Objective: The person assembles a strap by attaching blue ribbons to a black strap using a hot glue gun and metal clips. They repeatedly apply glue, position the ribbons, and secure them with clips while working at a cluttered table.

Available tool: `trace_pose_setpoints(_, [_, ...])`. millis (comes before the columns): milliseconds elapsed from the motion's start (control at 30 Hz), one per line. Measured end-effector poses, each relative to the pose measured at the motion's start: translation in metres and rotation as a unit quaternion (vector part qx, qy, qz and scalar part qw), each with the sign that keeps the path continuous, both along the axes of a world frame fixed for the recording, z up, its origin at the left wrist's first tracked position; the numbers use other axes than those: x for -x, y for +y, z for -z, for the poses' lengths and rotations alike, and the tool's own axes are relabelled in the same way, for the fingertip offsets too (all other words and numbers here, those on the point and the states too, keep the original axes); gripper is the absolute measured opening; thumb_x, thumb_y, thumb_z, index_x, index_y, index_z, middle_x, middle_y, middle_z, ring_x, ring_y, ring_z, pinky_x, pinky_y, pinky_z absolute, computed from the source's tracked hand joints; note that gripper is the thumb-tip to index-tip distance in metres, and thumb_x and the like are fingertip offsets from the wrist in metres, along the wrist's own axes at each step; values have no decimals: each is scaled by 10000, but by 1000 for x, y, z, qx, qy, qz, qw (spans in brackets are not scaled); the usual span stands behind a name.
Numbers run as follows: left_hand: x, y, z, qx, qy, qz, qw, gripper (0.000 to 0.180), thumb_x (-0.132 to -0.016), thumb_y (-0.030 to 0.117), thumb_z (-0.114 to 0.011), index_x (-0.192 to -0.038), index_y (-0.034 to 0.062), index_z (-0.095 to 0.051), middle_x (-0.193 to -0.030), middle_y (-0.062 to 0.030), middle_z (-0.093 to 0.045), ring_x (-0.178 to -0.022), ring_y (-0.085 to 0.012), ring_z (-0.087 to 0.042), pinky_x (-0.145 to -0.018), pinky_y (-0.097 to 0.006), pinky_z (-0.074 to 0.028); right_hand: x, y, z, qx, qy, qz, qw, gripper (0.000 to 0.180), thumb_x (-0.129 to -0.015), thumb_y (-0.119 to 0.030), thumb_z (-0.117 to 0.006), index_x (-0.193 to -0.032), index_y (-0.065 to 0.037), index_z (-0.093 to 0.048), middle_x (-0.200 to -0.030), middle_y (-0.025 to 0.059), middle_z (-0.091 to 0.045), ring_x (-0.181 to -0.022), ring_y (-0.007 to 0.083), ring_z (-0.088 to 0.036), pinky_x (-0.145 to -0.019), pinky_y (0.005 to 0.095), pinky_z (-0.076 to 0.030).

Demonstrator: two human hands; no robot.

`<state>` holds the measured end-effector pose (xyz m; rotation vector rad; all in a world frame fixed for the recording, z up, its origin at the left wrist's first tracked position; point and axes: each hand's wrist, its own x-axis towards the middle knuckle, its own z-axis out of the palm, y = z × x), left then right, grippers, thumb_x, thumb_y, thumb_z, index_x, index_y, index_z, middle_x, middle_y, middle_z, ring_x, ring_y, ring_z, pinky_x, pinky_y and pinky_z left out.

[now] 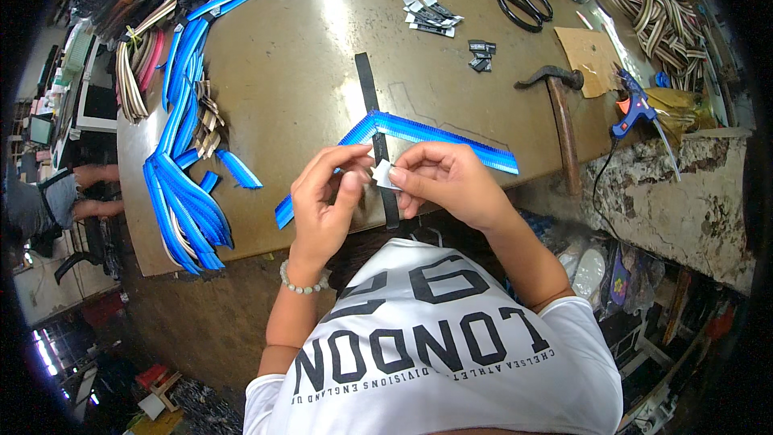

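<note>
My right hand [451, 181] is closed, pinching a small white label [385, 176] between thumb and fingers. Beside the label, my left hand [326, 197] has its fingers curved and its thumb apart from them, with nothing visible in its grasp. Below both hands a blue striped strap [451, 138] lies on the table, folded into a peak. A black strap [366, 89] runs through that peak toward the table's near edge. The label hides part of the black strap, and my left hand covers part of the blue one.
Blue straps [181, 193] lie bundled at left. Scissors [515, 0], small labels [433, 16] and dark tags [481, 56] lie at the back. A hammer [560, 113], cardboard [588, 60] and a blue glue gun [634, 105] sit at right. Another person's legs [93, 192] show far left.
</note>
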<state>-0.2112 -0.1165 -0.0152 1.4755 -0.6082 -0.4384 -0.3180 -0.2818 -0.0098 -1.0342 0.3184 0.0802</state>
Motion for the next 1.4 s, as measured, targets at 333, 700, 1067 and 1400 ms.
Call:
trace_pose_setpoints(333, [14,-3,-5,-57,125,-40,990,118,-888,98,-724,-914,-16,-716,-765,-11,-659,-621,-36,-554,-534,-168,-403,-2,9,6,9,-29,64,997,249,-931,-164,-680,-1044,50,-623,-886,68,-650,-765,104,-634,-669,233,-537])
trace_pose_setpoints(700, [7,2,2,-93,89,-32,991,123,-891,99,-718,-908,-23,-709,-724,8,-618,-606,-20,-517,-524,-180,-396,-7,10,15,79,-15,77,994,206,-928,-142,-680,-1008,44,-642,-882,47,-651,-715,85,-625,-646,220,-519])
trace_pose_setpoints(1067, [-34,-42,17,-240,-170,-19,956,221,-871,156,-695,-811,-49,-636,-735,-150,-622,-618,-228,-572,-594,-347,-466,-56,-27,16,440,96,52,891,242,-805,-191,-738,-786,40,-667,-672,165,-671,-603,214,-669,-590,329,-523])
trace_pose_setpoints(1400, [-39,-43,19,-243,-107,-37,963,232,-877,137,-704,-950,1,-530,-640,-67,-556,-558,-139,-528,-538,-300,-446,-59,-31,23,439,94,34,893,247,-797,-201,-738,-779,36,-671,-661,159,-671,-588,216,-667,-577,333,-521])
